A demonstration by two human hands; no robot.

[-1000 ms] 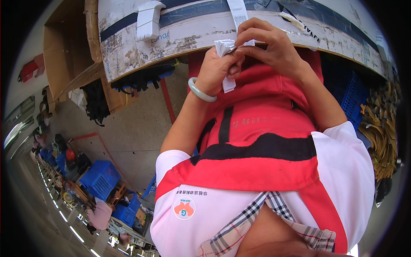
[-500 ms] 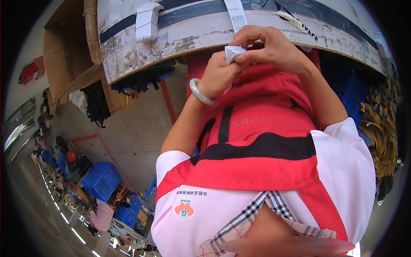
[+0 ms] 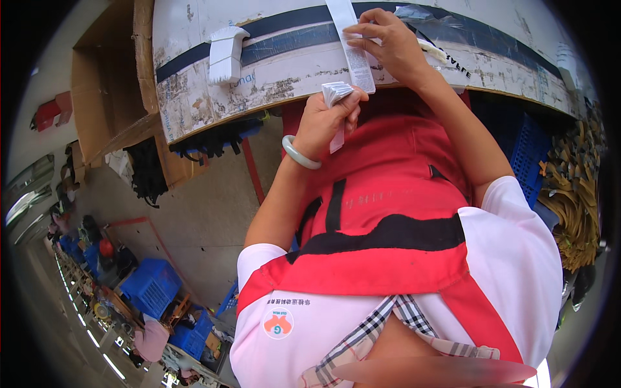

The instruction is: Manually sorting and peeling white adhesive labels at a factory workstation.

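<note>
My left hand (image 3: 328, 119), with a pale bangle on the wrist, is closed around a small wad of folded white labels (image 3: 335, 94) in front of the red apron. Its fanned edges stick up above the thumb. Over the table, my right hand (image 3: 391, 48) has its fingers apart, the fingertips at the right edge of a long white printed label strip (image 3: 357, 64). That strip lies across the table edge area, just beyond my left hand. Farther left on the table sits a stack of folded white labels (image 3: 225, 61).
The worn white table (image 3: 284, 74) carries dark tape bands and a clear plastic piece (image 3: 420, 14). A cardboard box (image 3: 107, 84) stands at the left. Blue crates (image 3: 152, 284) are at lower left, and another blue crate (image 3: 530, 152) stands under the table's right side.
My right hand has left the folded labels and moved up to the strip on the table, its fingers spreading. My left hand keeps the wad and has shifted slightly down and left.
</note>
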